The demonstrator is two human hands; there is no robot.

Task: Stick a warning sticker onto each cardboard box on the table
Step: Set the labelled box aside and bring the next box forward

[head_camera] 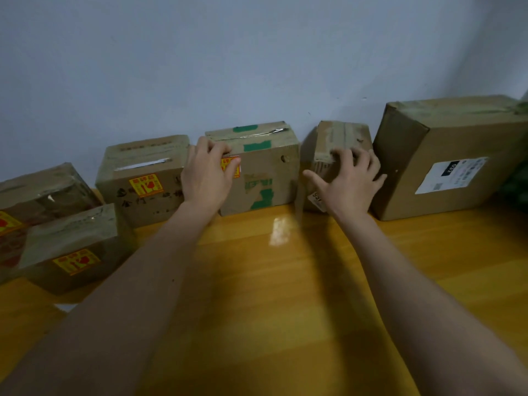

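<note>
Pressing a warning sticker (230,166) onto the green-taped box (257,170) with my left hand (207,174), while my right hand (348,181) grips the small box (337,155).

I take the green-taped box as my landmark: my left hand lies flat on its front face, fingers hooked over the top edge, thumb on the yellow-and-red sticker, nothing pinched. Just right of it, my right hand is spread wide over the small box, fingers curled on its top edge; that box looks tilted. Further right stands the big box (451,158) with a white shipping label (453,174). Left of the landmark, the handwritten box (143,178) already carries a sticker, as do two more boxes beyond it (77,247) (37,195). All are taped shut, so I cannot see their contents. They line the wall on the yellow table (285,281).
</note>
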